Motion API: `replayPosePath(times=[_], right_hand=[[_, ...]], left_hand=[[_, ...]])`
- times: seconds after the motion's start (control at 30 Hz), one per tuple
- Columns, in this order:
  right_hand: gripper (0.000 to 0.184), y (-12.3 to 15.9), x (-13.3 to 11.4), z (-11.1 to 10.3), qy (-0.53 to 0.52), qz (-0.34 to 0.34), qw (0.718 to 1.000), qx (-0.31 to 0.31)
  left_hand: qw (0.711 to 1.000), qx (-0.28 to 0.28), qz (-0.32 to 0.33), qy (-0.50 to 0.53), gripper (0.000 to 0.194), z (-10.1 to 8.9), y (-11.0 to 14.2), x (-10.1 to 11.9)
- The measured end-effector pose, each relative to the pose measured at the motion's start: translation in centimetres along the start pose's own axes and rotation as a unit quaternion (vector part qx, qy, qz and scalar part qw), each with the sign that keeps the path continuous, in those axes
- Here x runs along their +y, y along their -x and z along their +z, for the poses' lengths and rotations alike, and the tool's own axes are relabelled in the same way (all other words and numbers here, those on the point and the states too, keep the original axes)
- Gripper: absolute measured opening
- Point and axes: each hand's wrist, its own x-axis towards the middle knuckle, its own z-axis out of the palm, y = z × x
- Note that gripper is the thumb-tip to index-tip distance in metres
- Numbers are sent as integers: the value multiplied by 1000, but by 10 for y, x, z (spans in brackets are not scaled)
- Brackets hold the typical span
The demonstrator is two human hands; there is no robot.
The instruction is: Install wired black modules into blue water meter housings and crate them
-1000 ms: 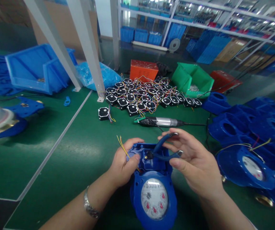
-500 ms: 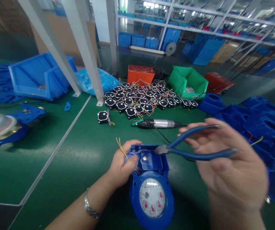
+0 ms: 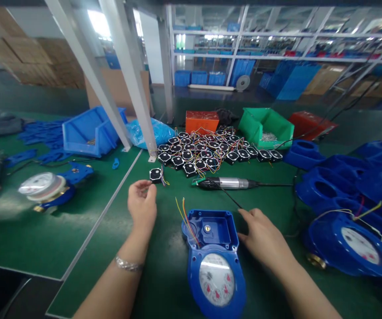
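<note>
Open blue meter mid-bench, L hand up at a lone module

Blue water meter [image 3: 213, 251] sits on the green worktop [image 3: 169, 266], right in front of the person, dial [image 3: 216, 281] nearest them. Its sq. compartment at the far end is uncovered; small brass-coloured fitting [image 3: 207, 228] inside, approx. centre-left. Thin yellow & red wires [image 3: 189, 225] stick up from the L side.

L hand [image 3: 142, 201], metal bracelet [image 3: 128, 265] on the wrist, is at the near edge of a single blk module [image 3: 155, 175] w/ coloured leads. Fingers half-curled, thumb apart; can't tell if they touch it.

R hand [image 3: 260, 235] is just beside the meter's R wall, fingers part bent, back of hand up; can't tell from here if it's gripping anything. Blk cable runs down to its fingertips.

Beyond the hands: a silver-and-blk power driver [image 3: 232, 183] lying flat, then a pile of blk modules [image 3: 206, 153], wires tangled. Behind that, an orange box [image 3: 202, 120] & a green bin [image 3: 249, 126] w/ small bits in it. Far R, stacked blue housings [image 3: 324, 190] plus another meter [image 3: 330, 239]. Over L, a meter w/o blue cover [image 3: 43, 190], nr a blue bin [image 3: 81, 133].
</note>
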Motion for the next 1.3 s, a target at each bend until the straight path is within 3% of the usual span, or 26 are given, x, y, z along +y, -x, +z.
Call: replayPosePath(times=[0.2, 0.37, 0.47, 0.57, 0.77, 0.9, 1.0, 1.1, 1.23, 1.3], right_hand=[[64, -1, 4, 3, 6, 5, 1000, 1], [67, 4, 12, 3, -7, -5, 1000, 25], [53, 4, 16, -2, -40, -23, 993, 110], [39, -1, 10, -14, -98, -107, 965, 216], [27, -20, -35, -68, -143, -315, 880, 325], [24, -32, -64, -107, -121, -402, 848, 322], [22, -31, -71, -127, -114, -436, 852, 267], [22, -21, -70, -138, -102, -442, 861, 230], [26, -4, -63, -141, -88, -424, 868, 245], [23, 5, -59, -138, -94, -415, 868, 257]], left_hand=[[980, -10, -6, -197, 58, 26, -38, 0], [962, -60, -30, -266, 46, 37, -44, -2], [962, -90, -19, -257, 47, 28, -47, -4], [969, -123, 22, -213, 49, 15, -48, 4], [969, -188, 153, -50, 51, -13, -38, 57], [942, -224, 249, 38, 49, -30, -24, 99], [919, -259, 293, 55, 51, -39, -11, 120], [907, -279, 312, 42, 50, -47, -1, 130], [898, -296, 323, 31, 52, -57, 8, 133], [901, -275, 334, 6, 52, -63, 12, 132]])
